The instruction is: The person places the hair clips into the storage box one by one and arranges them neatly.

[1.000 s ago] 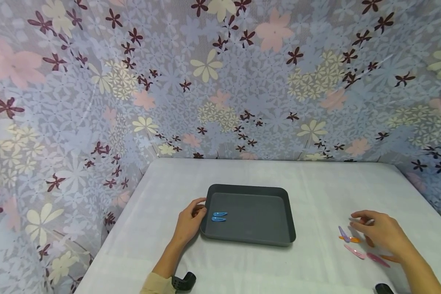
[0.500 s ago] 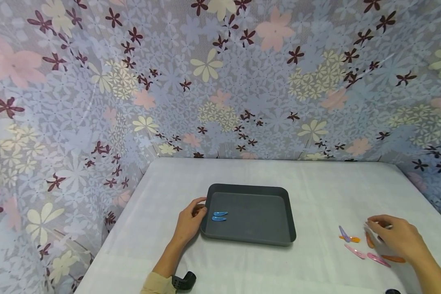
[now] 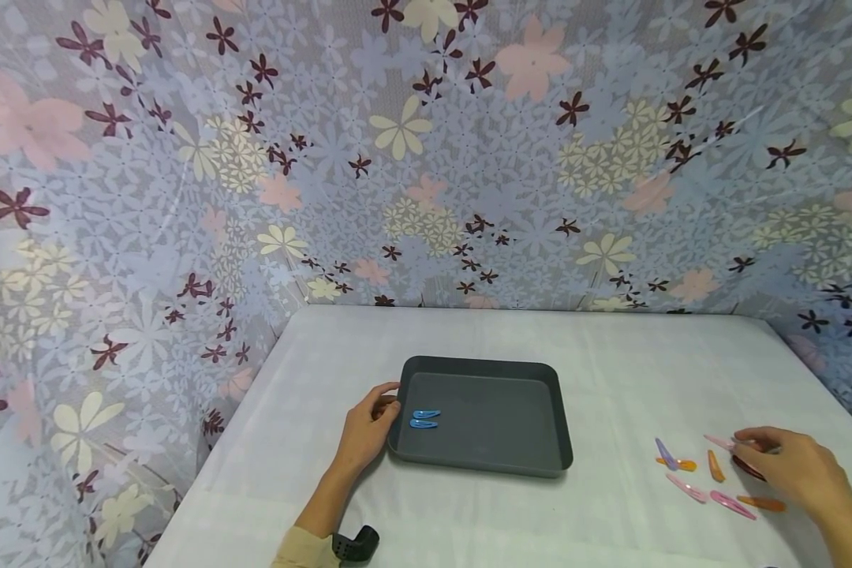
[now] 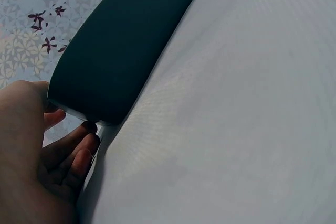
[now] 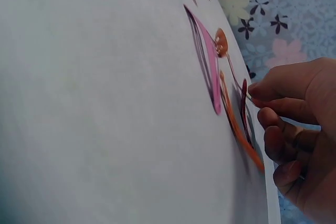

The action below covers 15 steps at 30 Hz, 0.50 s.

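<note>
Head view: white-covered table (image 3: 610, 371) under right grip (image 3: 798, 469), floral cloth (image 3: 426, 166) beyond. Grip now farther right, pinching pale pink clip (image 3: 719, 442); left grip (image 3: 368, 427) touches tray (image 3: 497, 426), hold unclear.

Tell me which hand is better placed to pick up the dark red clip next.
Probably the right hand: it is beside the dark red clip, while the left hand is at the tray.

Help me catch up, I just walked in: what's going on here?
A person is working with hair clips. Their left hand touches a dark gray tray holding two blue clips. Their right hand is at a pale pink clip, near other clips on the white surface. Whether it grips that clip is unclear.
</note>
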Available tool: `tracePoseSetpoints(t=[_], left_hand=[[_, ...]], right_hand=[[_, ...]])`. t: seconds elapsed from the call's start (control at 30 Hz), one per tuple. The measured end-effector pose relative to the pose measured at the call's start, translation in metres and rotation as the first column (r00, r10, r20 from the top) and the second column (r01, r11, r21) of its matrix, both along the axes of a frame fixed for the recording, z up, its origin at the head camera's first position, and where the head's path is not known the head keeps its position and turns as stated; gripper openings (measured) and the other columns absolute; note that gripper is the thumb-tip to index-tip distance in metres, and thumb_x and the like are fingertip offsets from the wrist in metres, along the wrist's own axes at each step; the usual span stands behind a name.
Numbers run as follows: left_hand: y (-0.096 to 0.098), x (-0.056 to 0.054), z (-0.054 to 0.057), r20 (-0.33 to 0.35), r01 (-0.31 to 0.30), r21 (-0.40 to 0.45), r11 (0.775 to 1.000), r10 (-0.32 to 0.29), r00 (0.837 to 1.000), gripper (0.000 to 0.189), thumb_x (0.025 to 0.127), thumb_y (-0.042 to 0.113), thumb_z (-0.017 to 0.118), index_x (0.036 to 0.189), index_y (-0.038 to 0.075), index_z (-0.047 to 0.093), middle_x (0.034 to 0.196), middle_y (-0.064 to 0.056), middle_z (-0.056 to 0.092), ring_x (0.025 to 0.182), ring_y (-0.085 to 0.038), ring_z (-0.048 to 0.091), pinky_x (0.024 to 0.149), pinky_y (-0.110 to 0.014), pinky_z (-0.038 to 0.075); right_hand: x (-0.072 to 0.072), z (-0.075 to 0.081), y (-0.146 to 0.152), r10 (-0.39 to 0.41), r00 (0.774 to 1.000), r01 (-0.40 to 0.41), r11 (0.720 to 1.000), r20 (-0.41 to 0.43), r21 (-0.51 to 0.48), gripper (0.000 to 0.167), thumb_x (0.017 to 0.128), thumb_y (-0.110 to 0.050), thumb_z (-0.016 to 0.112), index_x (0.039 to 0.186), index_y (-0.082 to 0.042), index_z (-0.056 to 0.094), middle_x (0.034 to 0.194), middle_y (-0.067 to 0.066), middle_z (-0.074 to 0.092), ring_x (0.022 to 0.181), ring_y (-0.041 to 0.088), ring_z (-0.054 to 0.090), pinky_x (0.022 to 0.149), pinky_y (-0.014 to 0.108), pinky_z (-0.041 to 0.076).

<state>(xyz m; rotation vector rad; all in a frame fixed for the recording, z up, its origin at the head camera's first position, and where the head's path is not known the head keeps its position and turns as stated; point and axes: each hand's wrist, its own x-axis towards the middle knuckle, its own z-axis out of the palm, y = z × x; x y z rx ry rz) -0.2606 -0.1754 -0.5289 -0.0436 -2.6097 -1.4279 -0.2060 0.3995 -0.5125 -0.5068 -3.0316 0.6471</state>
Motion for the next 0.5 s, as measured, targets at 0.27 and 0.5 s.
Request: tracePoseSetpoints(t=[0.27,0.5], left_hand=[[0.000,0.001,0.000,0.008,-0.007,0.006,1.000,0.007,1.000,0.033,0.092,0.031,0.057,0.123,0.039,0.057,0.110,0.006,0.069,0.093,-0.010,0.060,0.086,-0.033,0.046],[0.000,0.000,0.001,0.009,-0.004,0.003,1.000,0.004,1.000,0.033,0.092,0.031,0.057,0.124,0.037,0.057,0.110,0.006,0.069,0.093,-0.010,0.060,0.085,-0.033,0.046]], right_hand=[[-0.001,-0.013,0.016,-0.023,0.999,0.024,0.999,0.046,-0.021,0.053,0.086,-0.042,0.063,0.112,0.004,0.061,0.102,0.029,0.060,0.090,0.042,0.052,0.074,0.055,0.038],[0.006,-0.010,0.016,-0.005,0.998,0.008,0.999,0.062,-0.048,0.057,0.085,-0.045,0.063,0.112,0.005,0.061,0.096,0.026,0.064,0.085,0.037,0.057,0.072,0.051,0.039]])
